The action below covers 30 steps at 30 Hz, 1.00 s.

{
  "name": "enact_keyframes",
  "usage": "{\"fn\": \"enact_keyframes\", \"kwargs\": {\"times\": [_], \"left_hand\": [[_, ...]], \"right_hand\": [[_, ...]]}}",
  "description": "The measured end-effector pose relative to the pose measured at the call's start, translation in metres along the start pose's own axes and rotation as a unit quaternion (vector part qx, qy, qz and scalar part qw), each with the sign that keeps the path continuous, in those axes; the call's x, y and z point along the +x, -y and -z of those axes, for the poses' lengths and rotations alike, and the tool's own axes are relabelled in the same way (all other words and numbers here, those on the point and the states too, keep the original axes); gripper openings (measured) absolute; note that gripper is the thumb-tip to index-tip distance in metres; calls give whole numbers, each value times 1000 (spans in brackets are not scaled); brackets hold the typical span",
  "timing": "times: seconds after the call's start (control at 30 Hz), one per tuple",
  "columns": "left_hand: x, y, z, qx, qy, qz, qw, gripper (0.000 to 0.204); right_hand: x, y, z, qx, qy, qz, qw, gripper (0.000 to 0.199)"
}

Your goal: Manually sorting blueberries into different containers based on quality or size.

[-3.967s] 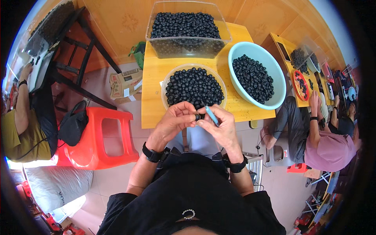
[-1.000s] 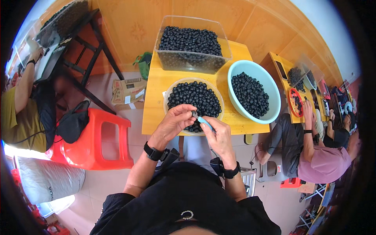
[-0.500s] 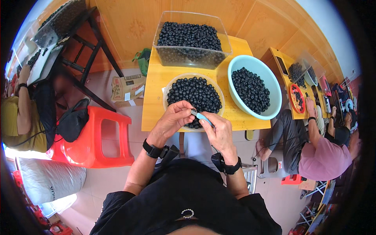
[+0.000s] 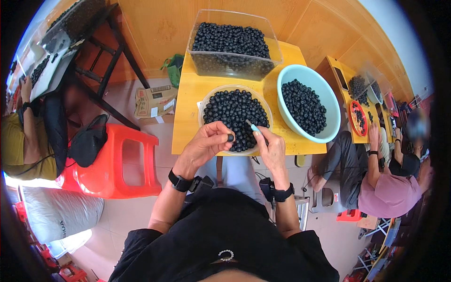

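My left hand (image 4: 210, 142) pinches one small black bead-like ball (image 4: 230, 137) between thumb and fingertips. In my right hand (image 4: 271, 149) is a small knife (image 4: 254, 127) with a light blue handle, its short metal tip pointing up and to the left, apart from the ball. Both hands are over the near edge of a round clear bowl (image 4: 201, 117) heaped with similar black balls (image 4: 233, 110). To the right stands a pale turquoise basin (image 4: 332, 110), part filled with the same balls. Behind the bowl is a clear rectangular bin (image 4: 225, 70) full of them.
The containers stand on a yellow wooden table (image 4: 188, 89) against a wood-panelled wall. A red plastic stool (image 4: 112, 164) and a white sack (image 4: 63, 214) are at the left. People sit at other tables on both sides; a red plate (image 4: 355, 123) lies on the right one.
My hands have moved apart. The knife has left the left hand's fingertips and shifted right, and the black ball now shows in my left fingers. The view has shifted slightly.
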<state>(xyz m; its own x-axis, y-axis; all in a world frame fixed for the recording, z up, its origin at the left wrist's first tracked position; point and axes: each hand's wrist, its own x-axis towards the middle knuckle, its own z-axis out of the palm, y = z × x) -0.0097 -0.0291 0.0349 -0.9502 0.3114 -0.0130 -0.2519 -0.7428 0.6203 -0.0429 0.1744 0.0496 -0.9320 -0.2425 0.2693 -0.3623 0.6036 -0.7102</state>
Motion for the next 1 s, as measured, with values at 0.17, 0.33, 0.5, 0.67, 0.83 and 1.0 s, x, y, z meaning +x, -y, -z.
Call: {"fn": "enact_keyframes", "kwargs": {"times": [0.17,0.33,0.5,0.67,0.83,1.0], "left_hand": [[1,6,5,7,-37,10,999,12],[6,13,4,15,-30,14,999,14],[-3,6,4,66,-24,39,997,17],[-2,7,6,42,11,63,997,18],[-1,9,5,25,28,83,996,19],[-2,15,5,26,3,63,998,18]], "right_hand": [[-3,21,3,118,50,-33,991,20],[-6,34,-2,300,81,-52,949,27],[-5,38,-9,324,123,-18,938,13],[-8,44,-1,459,160,-103,868,8],[-9,38,-1,417,166,-120,886,7],[-12,43,0,346,152,-72,923,10]]}}
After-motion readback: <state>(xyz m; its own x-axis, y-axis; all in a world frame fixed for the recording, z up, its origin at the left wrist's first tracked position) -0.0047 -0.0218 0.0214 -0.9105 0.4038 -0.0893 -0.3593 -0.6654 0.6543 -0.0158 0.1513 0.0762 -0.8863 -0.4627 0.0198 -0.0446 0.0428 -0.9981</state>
